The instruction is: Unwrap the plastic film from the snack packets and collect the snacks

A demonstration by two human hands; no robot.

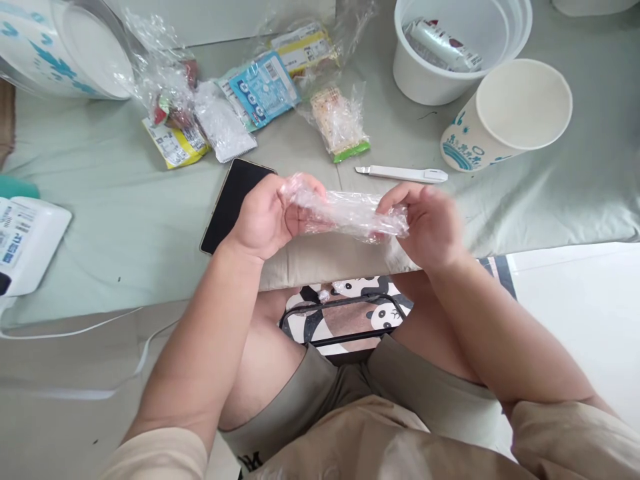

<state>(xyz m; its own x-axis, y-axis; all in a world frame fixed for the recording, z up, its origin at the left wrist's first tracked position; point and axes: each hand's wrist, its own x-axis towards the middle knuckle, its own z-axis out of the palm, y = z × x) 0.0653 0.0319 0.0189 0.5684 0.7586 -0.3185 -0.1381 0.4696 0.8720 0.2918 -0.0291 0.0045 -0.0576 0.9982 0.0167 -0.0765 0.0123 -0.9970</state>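
Stretched lengthwise between my two hands is a crumpled strip of clear plastic wrap point(353, 212). My left hand point(273, 217) grips its left end, the fingers partly hidden behind the film. At the other end my right hand point(430, 223) pinches the wrap between thumb and fingers; its outer edge is blurred. Under my left wrist lies a black phone point(237, 203), partly covered by the hand. Just beyond the wrap sits a white utility knife point(403, 174), its tip pointing left.
Packaged snacks lie farther back, among them a blue packet point(265, 90) and a wrapped cracker pack point(337, 123). A paper cup point(523, 103) tilts beside a white tub point(425, 83). At left are a wrapped stack of paper cups point(75, 50) and a white device point(37, 243).
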